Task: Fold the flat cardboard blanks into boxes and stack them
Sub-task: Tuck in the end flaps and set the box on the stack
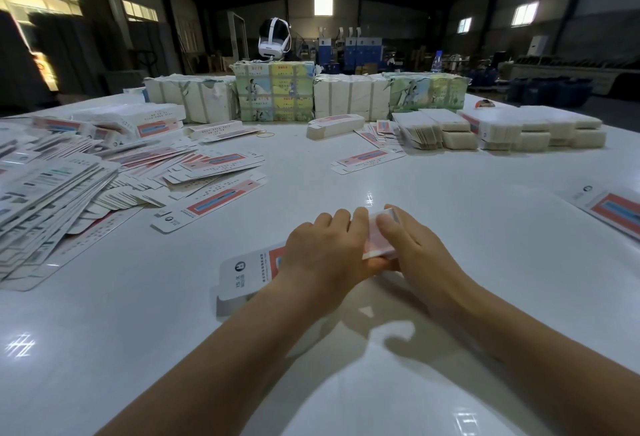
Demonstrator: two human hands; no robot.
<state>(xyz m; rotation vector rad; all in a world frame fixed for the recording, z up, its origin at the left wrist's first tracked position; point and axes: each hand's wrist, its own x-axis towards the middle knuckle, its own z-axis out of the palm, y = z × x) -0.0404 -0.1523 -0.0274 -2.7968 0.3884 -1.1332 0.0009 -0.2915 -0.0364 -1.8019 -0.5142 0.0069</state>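
While both hands meet over 1 cardboard blank (258, 271) near the front of the white surface (433, 200), the blank's long axis runs from the near left to the far right. Its white printed end sticks out to the left of the left hand (325, 252), and its red part (379, 243) shows between the 2 hands. The left hand lies over the middle of the blank with its fingers curved down on it, and its thumb seems to go under the edge. The right hand (412, 248) holds the far right end, thumb on top and fingers around the side (the fingertips are hidden, so how tight the hold is I cannot tell). I judge the fold is in progress, and the next move turns on this axis: the right hand is nearer to the end that must be bent. A large loose pile of blanks (69, 189) lies well to the left, and tidy stacks (502, 130) stand far right.
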